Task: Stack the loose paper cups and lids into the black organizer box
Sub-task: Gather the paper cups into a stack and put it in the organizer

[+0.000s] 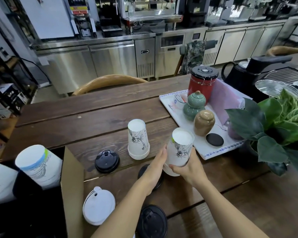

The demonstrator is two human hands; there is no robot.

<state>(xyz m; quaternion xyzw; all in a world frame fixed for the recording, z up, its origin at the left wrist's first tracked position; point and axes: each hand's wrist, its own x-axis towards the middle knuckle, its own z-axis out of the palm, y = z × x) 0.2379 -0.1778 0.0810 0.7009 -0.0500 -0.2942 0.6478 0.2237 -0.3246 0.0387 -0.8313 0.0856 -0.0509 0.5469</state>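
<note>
Two bare arms reach out over the brown wooden table (93,121). Both hands are around one stack of upside-down paper cups (179,150), and the stack leans a little to the right. The right hand (189,169) is curled around the bottom of the stack, with the fingers wrapped under its rim. The left hand (155,167) is flat and open, pressing on the left side of the stack with its fingers straight.

Just to the left stands a second stack of cups (138,140), also upside down, touching nobody. A black lid (107,161) lies on the table to the left of that. Another black lid (159,179) is partly hidden under the left hand. A white lid (99,206) leans on the side of the box (72,186) at the bottom left, and one more black lid (151,222) lies under the left arm. Two bigger cup stacks (40,164) already sit in the box.

A white tray (212,152) with jars is just to the right of the hands.
</note>
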